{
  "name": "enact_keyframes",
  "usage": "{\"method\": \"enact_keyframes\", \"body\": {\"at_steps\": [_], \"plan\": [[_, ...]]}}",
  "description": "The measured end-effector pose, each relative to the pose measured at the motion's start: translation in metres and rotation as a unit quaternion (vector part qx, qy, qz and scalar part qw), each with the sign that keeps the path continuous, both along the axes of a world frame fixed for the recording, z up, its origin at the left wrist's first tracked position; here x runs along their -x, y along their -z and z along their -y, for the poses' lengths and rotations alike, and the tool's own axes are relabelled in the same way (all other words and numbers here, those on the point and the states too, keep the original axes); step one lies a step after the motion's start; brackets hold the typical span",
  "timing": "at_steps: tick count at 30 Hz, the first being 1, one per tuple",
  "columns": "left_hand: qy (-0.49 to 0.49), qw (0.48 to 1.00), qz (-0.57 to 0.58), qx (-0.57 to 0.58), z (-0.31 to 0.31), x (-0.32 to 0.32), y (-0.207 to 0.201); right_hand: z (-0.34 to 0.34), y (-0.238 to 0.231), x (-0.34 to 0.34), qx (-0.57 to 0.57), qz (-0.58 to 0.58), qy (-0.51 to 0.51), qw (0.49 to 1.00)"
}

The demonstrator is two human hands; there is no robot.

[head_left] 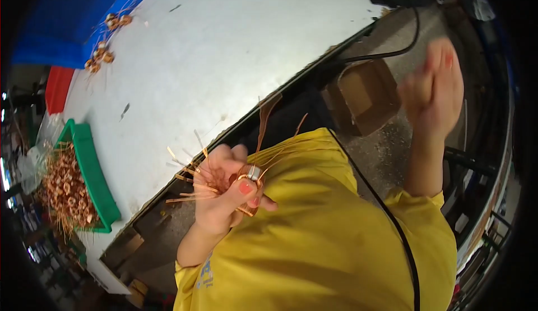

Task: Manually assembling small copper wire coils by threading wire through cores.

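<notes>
My left hand, in front of my yellow top, is closed on a copper-wound ring coil. Thumb and fingers pinch the ring, which has a small silvery-white piece on its upper side. Loose copper wire rises from the coil toward the upper right. More copper wire ends stick out on the left, between and behind the fingers. Raised far to the right, well apart from the coil, my right hand is smeared by motion. Whether its fingers hold anything cannot be made out.
A white table slants across the left. On it stand a green bin heaped with copper coils and a blue container with several coils beside it. A cardboard box sits below the table edge; a black cable hangs nearby.
</notes>
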State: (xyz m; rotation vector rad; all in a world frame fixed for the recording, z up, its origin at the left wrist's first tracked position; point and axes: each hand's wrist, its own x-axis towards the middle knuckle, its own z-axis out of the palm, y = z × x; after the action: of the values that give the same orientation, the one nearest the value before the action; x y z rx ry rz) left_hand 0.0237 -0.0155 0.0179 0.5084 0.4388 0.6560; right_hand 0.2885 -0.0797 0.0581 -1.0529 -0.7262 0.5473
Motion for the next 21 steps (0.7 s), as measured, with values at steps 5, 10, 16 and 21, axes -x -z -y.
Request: {"method": "enact_keyframes", "body": {"at_steps": [5,10,16,21], "plan": [[0.009,0.98,0.168,0.106,-0.009,0.01,-0.021,-0.01,0.005,0.04,-0.032,-0.07,-0.112,0.991],[-0.147,0.973,0.095,0.152,-0.022,0.036,-0.045,0.006,0.02,0.08,0.019,-0.074,-0.117,0.99],[-0.082,0.991,0.026,0.105,-0.016,0.049,-0.039,0.005,0.023,0.1,0.018,-0.075,-0.112,0.991],[-0.073,0.986,-0.068,-0.133,-0.027,0.059,-0.038,-0.004,0.026,0.105,0.027,-0.038,-0.147,0.988]]}}
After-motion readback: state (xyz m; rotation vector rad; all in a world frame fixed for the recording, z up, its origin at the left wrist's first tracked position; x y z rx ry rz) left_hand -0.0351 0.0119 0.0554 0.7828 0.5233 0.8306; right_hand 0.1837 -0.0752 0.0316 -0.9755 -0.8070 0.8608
